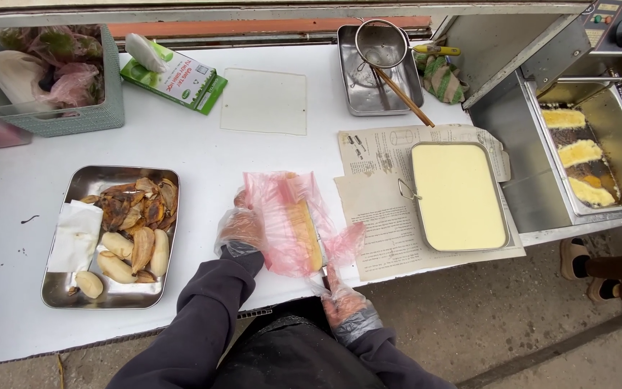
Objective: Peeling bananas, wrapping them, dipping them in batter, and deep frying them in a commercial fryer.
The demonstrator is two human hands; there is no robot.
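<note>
Both hands are gloved in thin clear plastic and busy at the front edge of the bench, near its middle, where a peeled banana lies sandwiched in a pink plastic sheet. The left hand rests fairly flat, fingers loosely curled, on the left side of the sheet, pinning it. The right hand is closed around what looks like the handle of a flat blade laid along the banana; the grip itself is partly hidden. To do this well, I'd judge the pressing should be even along the whole length, with the sheet kept smooth underneath so the fruit flattens without splitting or squeezing out the open side. Toward the left front corner sits a metal tray of peeled bananas and peels. Right of the hands, on sheets of paper, stands a tin of pale batter, and past the right edge a fryer holds battered pieces.
</note>
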